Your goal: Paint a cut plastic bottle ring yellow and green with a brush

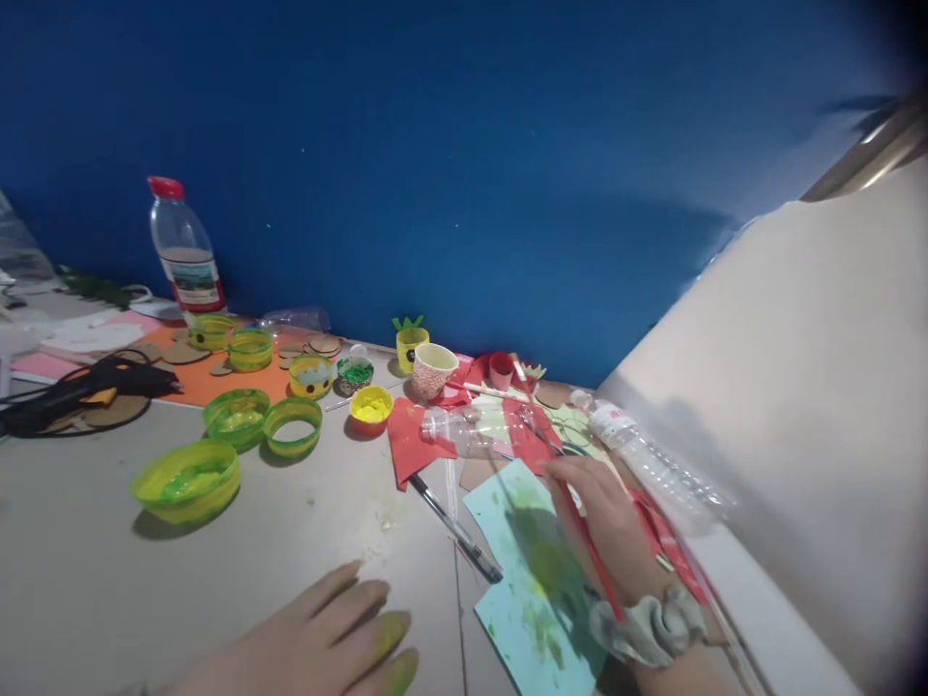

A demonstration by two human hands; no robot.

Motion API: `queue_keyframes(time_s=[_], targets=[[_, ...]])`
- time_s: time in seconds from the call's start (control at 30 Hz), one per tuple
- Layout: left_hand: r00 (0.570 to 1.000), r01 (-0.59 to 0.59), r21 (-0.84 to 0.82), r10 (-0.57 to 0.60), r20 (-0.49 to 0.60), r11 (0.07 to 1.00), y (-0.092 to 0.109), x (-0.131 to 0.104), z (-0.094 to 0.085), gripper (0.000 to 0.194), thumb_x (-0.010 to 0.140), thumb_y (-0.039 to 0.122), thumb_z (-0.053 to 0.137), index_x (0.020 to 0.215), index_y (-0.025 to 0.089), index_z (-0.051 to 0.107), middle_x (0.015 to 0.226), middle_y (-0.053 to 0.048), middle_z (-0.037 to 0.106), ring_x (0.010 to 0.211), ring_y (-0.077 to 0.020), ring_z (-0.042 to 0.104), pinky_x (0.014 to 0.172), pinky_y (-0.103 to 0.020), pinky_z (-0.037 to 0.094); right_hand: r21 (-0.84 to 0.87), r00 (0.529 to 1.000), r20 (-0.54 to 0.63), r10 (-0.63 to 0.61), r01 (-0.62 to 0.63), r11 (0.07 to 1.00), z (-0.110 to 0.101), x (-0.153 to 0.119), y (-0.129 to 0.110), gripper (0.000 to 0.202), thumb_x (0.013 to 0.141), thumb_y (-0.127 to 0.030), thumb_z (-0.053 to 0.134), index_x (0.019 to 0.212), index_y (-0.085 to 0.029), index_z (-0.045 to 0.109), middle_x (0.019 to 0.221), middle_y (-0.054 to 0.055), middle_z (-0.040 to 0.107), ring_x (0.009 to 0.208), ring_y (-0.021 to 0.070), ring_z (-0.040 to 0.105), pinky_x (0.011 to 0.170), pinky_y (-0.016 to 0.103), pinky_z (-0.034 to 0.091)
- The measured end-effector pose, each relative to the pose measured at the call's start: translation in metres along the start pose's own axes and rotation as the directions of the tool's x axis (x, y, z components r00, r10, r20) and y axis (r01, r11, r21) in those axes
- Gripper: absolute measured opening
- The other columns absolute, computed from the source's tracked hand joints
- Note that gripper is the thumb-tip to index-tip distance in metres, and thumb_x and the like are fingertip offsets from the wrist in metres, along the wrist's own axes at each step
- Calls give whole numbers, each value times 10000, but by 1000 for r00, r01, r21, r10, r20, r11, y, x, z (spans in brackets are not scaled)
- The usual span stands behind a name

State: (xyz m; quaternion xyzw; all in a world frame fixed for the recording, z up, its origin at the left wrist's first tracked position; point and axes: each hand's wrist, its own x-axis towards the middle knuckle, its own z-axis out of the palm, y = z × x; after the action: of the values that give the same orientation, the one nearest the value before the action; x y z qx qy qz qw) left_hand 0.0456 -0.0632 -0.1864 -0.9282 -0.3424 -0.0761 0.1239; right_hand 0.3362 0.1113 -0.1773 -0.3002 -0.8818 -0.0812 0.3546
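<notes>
My right hand (pixel 605 527), with a grey scrunchie (pixel 652 626) at the wrist, grips a slim red-handled paintbrush (pixel 591 546). The brush's far end points toward a clear plastic bottle (pixel 475 432) lying on red paper. Beneath this hand is a light blue sheet (pixel 526 580) smeared with green paint. My left hand (pixel 333 633) is at the bottom, fingers apart and holding nothing; two fingertips carry yellow-green paint. A black pen (pixel 456 530) lies between the hands. Farther left are a green-painted bowl (pixel 187 483), a green-streaked ring (pixel 292 430) and a small cup of yellow paint (pixel 371 411).
A red-capped bottle (pixel 185 246) stands by the blue wall (pixel 449 174). A black glue gun (pixel 79 387) lies far left. A patterned paper cup (pixel 433 372) and small decorated rings stand at the back. Another clear bottle (pixel 652 459) lies along the right ledge.
</notes>
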Motion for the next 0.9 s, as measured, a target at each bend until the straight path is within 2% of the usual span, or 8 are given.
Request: queue_keyframes(time_s=[0.07, 0.2, 0.3, 0.4, 0.57, 0.67, 0.77, 0.9], targets=[[992, 15, -83, -5, 128, 996, -9, 17, -11, 365, 899, 306, 566, 1252, 214, 570, 1277, -14, 643, 1093, -269, 651, 921, -423, 565, 24, 992, 117, -39, 37, 999, 0, 2, -7, 226, 1012, -165, 383, 1154, -203, 554, 1109, 60, 583, 1043, 234, 556, 891, 393, 496], [963, 258, -313, -219, 156, 914, -12, 49, -6, 677, 894, 606, 438, 1401, 158, 432, 1442, -118, 487, 1296, -365, 481, 1065, -589, 410, 19, 960, 272, -73, 70, 997, 3, 5, -19, 421, 977, -54, 285, 1279, -212, 533, 1258, 41, 542, 1159, 212, 498, 921, 369, 518], [950, 308, -405, -258, 174, 861, -14, 61, 11, 706, 901, 633, 387, 1453, 195, 356, 1505, -104, 399, 1360, -369, 396, 1097, -617, 346, 42, 931, 337, -142, 136, 990, 8, 9, -24, 470, 965, -23, 266, 1336, -189, 501, 1283, 34, 531, 1209, 185, 457, 1003, 347, 486], [954, 299, -449, -261, 146, 842, -19, 62, 18, 676, 905, 589, 435, 1422, 155, 399, 1433, -129, 495, 1330, -355, 444, 1090, -623, 350, 67, 914, 359, -186, 174, 982, 11, 12, -27, 463, 984, -32, 252, 1352, -182, 490, 1311, 21, 513, 1237, 181, 429, 1041, 351, 463], [933, 330, -372, -360, -12, 868, -26, 54, 17, 490, 916, 522, 463, 1228, 156, 556, 1203, -137, 656, 1119, -309, 620, 921, -512, 538, 29, 954, 265, -137, 134, 991, 9, 10, -20, 350, 1027, -89, 308, 1307, -147, 509, 1245, 67, 543, 1155, 225, 471, 1019, 403, 463], [905, 342, -287, -396, -154, 895, -29, 48, 21, 400, 899, 451, 513, 1222, 215, 505, 1215, -79, 652, 1121, -260, 620, 889, -420, 572, -23, 973, 224, -59, 66, 998, 6, 8, -14, 322, 1021, -96, 328, 1278, -129, 520, 1186, 108, 543, 1104, 257, 479, 953, 424, 485], [877, 353, -269, -418, -239, 896, -28, 45, 29, 441, 875, 408, 533, 1280, 262, 436, 1275, -1, 620, 1196, -194, 556, 1015, -325, 492, -41, 970, 241, -34, 45, 998, 5, 9, -16, 359, 987, -60, 305, 1273, -109, 518, 1150, 140, 536, 1058, 269, 486, 887, 420, 502], [834, 340, -345, -450, -319, 875, -23, 45, 38, 342, 913, 397, 469, 1241, 305, 492, 1300, 74, 590, 1337, -114, 369, 1159, -183, 205, 26, 921, 361, -145, 145, 989, 13, 8, -32, 353, 955, -43, 422, 1290, -115, 507, 1195, 110, 538, 1067, 227, 492, 911, 365, 494]])
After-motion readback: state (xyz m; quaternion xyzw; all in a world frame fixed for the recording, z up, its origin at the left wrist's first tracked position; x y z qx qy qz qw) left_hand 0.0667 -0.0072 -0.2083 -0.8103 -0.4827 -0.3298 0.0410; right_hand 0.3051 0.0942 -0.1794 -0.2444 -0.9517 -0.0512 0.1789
